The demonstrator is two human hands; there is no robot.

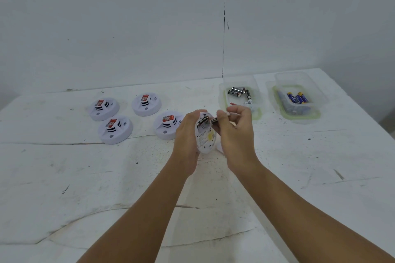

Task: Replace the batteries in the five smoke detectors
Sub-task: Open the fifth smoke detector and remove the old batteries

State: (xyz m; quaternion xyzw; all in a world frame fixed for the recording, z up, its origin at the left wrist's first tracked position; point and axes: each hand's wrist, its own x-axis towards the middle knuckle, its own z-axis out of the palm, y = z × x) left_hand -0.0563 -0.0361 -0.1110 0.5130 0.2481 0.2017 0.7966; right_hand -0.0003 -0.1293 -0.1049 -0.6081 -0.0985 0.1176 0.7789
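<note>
The detector (205, 134) was held above the table (64, 177), tipped on edge with its open back facing right, one black cell (202, 121) seated in the top bay; it looked a light, stiff plastic shell, smooth enough to slip, best taken by the rim as it was, since the labelled back and the spring contacts would likely bear little force; the left hand (187, 136) cupped it from the left, fingers curled round the rim; the right hand (234, 126) sat just beside it on the right, thumb and fingers pinching a second black battery (214, 120) at the mouth of the bay, whether going in or coming out could not be told; that cell seemed small, hard and slick, safest pinched across its middle; four more detectors (115, 129) lay face up to the left, well apart from the hands; behind the hands stood a tub (256, 113) of black cells, and farther right a tub (316, 111) of blue ones.
</note>
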